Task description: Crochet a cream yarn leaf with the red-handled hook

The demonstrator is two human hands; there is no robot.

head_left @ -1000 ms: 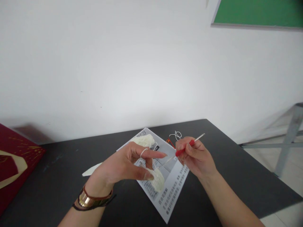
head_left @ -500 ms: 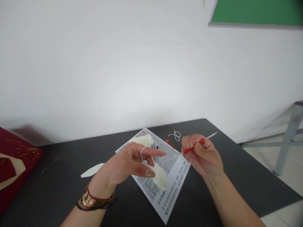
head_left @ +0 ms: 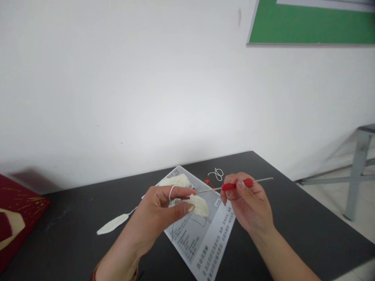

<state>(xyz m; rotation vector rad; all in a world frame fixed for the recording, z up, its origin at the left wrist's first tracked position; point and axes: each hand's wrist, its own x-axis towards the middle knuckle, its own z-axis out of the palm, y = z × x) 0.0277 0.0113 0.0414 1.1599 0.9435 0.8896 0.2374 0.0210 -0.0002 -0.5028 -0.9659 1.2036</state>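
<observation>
At lower centre, the left hand pinches a small cream crochet piece — yarn looped over the forefinger. Just right of it, the right hand has its grip closed on a red-handled crochet hook, tip at the piece — above a printed sheet on the dark desk.

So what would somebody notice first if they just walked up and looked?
Probably the red-handled crochet hook held in the right hand, its metal tip pointing into the small cream crochet piece pinched by the left hand. Next, the printed instruction sheet on the black table beneath them, and the green board up on the white wall.
</observation>
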